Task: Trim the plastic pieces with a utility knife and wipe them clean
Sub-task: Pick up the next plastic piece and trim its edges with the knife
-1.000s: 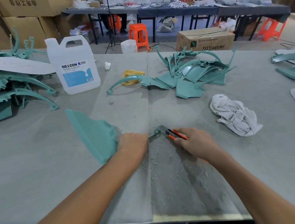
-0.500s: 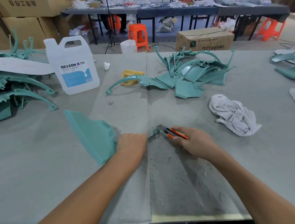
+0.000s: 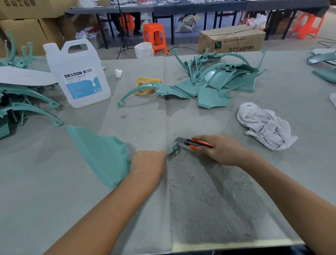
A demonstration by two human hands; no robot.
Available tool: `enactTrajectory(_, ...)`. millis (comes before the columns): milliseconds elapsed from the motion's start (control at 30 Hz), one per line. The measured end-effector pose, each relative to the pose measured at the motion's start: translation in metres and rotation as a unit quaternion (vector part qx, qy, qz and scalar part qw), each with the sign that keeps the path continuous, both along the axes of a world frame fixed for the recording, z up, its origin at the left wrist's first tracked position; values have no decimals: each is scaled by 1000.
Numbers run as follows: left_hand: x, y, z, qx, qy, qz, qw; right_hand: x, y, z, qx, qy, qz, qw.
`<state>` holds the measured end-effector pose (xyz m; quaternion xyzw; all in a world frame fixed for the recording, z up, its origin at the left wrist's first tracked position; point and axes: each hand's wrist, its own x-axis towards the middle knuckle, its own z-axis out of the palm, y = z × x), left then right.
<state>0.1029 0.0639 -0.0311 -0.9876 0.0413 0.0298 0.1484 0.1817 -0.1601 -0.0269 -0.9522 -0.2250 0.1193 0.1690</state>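
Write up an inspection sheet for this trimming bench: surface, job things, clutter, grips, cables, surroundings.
Surface: grey felt table, plastic shavings strewn near the front edge.
Job's things: teal plastic piece lying under the left hand; utility knife, blade out, at its narrow end; white rag to the right; other teal pieces piled at left and centre back.
Clutter: DEXCON jug, yellow bands, small white wad.
Grips: left hand holds the teal piece; right hand grips the knife.
Cables: none on the table; thin lead on the floor behind.
Surroundings: cardboard boxes, orange stools, long tables loaded with white goods.
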Motion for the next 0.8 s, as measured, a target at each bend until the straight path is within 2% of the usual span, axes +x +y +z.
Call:
enactTrajectory(100,1,1,0,-1,-2,-1,1000,0,-2,-1,4,6,11,1000)
enactTrajectory(267,0,1,0,-6,-5,2,1000,4,3,1,-41,-22,23,999)
enactTrajectory(433,-2,3,-4,-18,-17,1,1000,1,-3,-2,2,-18,13,1000)
enactTrajectory(567,-1,4,-7,-21,-21,-1,1000,-1,4,-5,-44,-50,5,998)
enactTrajectory(633,-1,8,-7,-18,-31,-13,999,-1,6,-5,0,-57,-23,998)
enactTrajectory(700,-5,12,-8,-23,-48,-30,998,-2,7,-6,91,-41,-61,993)
enactTrajectory(800,-15,13,-8,-73,-65,-71,993,-3,9,-6,181,-14,-111,977)
